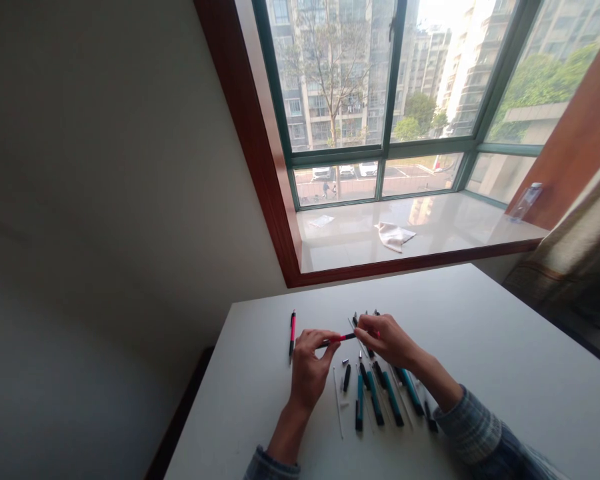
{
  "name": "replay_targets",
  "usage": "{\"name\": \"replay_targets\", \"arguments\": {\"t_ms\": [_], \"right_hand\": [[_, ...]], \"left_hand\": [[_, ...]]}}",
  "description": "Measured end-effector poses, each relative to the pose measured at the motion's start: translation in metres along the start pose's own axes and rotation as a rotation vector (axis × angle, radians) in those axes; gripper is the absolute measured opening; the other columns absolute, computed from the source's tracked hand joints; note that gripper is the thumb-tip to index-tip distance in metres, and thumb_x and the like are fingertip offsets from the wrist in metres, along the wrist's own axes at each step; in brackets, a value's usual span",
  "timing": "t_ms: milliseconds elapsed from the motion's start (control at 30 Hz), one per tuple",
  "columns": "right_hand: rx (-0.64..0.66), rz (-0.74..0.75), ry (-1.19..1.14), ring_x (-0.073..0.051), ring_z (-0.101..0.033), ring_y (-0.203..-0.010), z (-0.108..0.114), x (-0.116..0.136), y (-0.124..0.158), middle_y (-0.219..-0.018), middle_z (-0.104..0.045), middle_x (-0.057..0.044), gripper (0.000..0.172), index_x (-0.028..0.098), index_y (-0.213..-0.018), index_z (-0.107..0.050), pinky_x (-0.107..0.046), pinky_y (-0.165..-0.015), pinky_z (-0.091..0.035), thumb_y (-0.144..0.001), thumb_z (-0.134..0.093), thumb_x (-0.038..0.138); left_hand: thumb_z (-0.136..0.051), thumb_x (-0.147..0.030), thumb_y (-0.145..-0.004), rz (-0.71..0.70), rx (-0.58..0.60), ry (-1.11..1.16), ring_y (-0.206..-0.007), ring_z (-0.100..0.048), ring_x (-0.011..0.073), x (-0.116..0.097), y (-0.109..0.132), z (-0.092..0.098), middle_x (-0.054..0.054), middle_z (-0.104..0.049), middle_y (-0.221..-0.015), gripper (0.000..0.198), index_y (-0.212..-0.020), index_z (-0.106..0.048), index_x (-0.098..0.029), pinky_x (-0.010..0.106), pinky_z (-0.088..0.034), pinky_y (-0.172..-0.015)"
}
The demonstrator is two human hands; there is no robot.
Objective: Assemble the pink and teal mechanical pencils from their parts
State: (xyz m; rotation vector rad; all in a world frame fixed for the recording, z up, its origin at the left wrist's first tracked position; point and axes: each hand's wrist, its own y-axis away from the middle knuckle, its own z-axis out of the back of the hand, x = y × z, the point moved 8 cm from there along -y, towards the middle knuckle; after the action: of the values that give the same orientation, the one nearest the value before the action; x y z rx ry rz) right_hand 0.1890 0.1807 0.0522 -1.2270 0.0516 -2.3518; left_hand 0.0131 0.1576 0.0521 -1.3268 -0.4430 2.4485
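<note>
Between my two hands is a red and black pen (pixel 347 337), held level above the table. My left hand (pixel 311 365) pinches its left part between thumb and fingers. At the pen's black right end, my right hand (pixel 384 339) is closed on it, its fingertips partly hiding that end. A second red and black pen (pixel 293 333) lies whole on the table, left of my hands. Below my right hand lie several teal pen barrels (pixel 392 400) with black ends, black grips (pixel 347 377) and thin white refills (pixel 338 403). More pen parts lie partly hidden behind my right hand.
The white table (pixel 220 413) stands against the wall and under a window sill (pixel 340 247). On the sill are a crumpled cloth (pixel 394 237), a flat white paper (pixel 321 221) and a clear bottle (pixel 526 202). A curtain (pixel 570 247) hangs at the right.
</note>
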Motion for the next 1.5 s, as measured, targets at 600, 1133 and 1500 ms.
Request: {"name": "replay_targets", "arguments": {"t_ms": [600,1133,1500], "right_hand": [[0.107,-0.048,-0.524,-0.020,-0.069,-0.085,0.008,-0.003,0.000,-0.090,-0.073,-0.007,0.041,0.017,-0.113,-0.072,-0.032,-0.077,-0.055,-0.095,-0.062,0.052],[0.240,-0.020,-0.740,-0.017,-0.070,-0.085,0.003,0.010,0.007,-0.097,-0.075,-0.007,0.026,0.015,-0.106,-0.077,-0.027,-0.074,-0.057,-0.088,-0.077,0.034],[0.200,0.090,-0.109,-0.020,-0.073,-0.089,-0.064,0.055,-0.007,-0.101,-0.076,-0.007,0.023,0.018,-0.108,-0.073,-0.033,-0.080,-0.060,-0.096,-0.066,0.036]], "left_hand": [[-0.067,-0.034,-0.093,0.017,-0.057,0.083,-0.098,-0.067,0.0253,0.007,-0.003,0.009,0.005,-0.077,-0.098,0.015,-0.099,-0.078,-0.027,0.044,-0.055,-0.090],[-0.069,-0.043,-0.091,0.075,-0.009,0.260,-0.127,-0.058,0.0292,0.015,-0.002,0.019,0.007,-0.068,-0.134,0.033,-0.121,-0.072,-0.030,0.050,-0.046,-0.107],[-0.049,-0.056,-0.097,0.356,-0.515,0.407,-0.114,-0.063,0.0258,0.070,0.010,0.082,0.009,-0.069,-0.128,0.044,-0.116,-0.070,-0.022,0.039,-0.048,-0.096]]}}
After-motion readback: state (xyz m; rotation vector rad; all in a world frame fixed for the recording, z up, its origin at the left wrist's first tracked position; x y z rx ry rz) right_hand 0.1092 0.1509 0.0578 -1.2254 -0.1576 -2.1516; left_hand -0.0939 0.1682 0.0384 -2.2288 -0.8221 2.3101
